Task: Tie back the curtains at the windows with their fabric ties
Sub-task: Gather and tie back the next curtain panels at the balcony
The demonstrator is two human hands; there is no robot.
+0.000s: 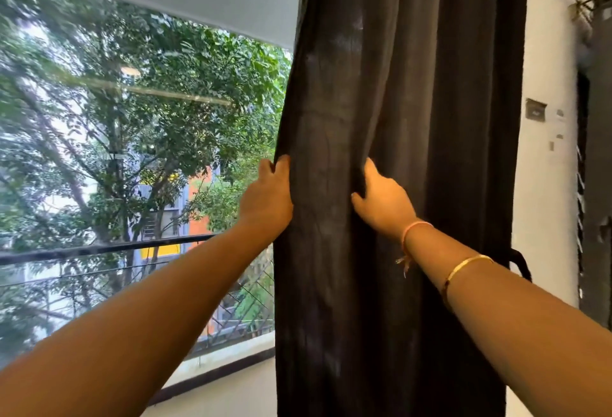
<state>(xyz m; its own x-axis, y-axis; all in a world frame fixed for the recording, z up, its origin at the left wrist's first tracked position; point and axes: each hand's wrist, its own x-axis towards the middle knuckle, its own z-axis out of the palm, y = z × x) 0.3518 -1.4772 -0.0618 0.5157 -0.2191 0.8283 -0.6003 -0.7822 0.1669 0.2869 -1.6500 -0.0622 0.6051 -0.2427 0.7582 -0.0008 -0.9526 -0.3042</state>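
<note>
A dark, near-black curtain hangs in folds at the right of a large window. My left hand grips the curtain's left edge at mid height, fingers wrapped behind the cloth. My right hand pinches a fold a little to the right, fingertips buried in the fabric. A dark loop, likely the fabric tie, hangs at the curtain's right edge by the wall, below my hands' height and apart from both of them.
A white wall with a small grey switch plate stands right of the curtain. Another dark panel hangs at the far right edge. Beyond the glass are a black railing, trees and a building.
</note>
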